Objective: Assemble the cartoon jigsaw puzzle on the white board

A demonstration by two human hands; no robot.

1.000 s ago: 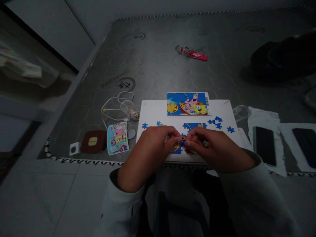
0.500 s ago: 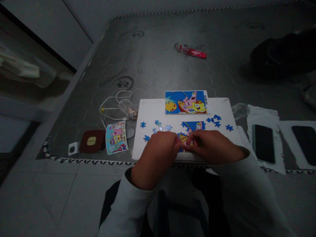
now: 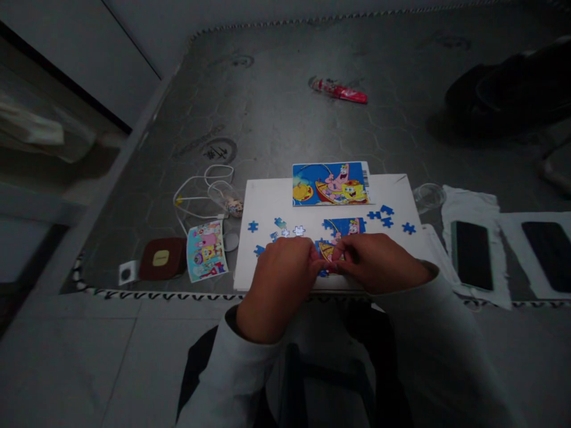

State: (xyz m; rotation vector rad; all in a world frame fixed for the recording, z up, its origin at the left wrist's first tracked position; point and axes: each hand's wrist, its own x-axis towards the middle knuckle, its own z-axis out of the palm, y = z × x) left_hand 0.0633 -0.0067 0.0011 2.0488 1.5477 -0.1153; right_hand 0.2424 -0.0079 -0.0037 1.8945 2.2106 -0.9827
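My left hand point(image 3: 279, 284) and my right hand point(image 3: 378, 261) meet over the front of a white board point(image 3: 267, 199). Their fingertips pinch at a partly assembled cartoon jigsaw section point(image 3: 343, 229), and the small piece between them is mostly hidden. Beyond it lies a printed cartoon picture card point(image 3: 331, 183) at the board's far edge. Loose blue jigsaw pieces point(image 3: 387, 221) lie right of the section. More loose pieces point(image 3: 281, 229), some pale, lie left of it, near my left hand.
The board rests on a grey mattress point(image 3: 285, 119). To its left are a white cable point(image 3: 196, 196), a cartoon card point(image 3: 206, 251) and a dark red pouch point(image 3: 162, 258). To its right are a clear glass point(image 3: 428, 197) and phones on white cloths point(image 3: 473, 255). A red wrapper point(image 3: 338, 90) lies farther back.
Both hands have drawn closer over the assembled section, uncovering the loose pieces on the left of the board. The whole view has drifted slightly left.
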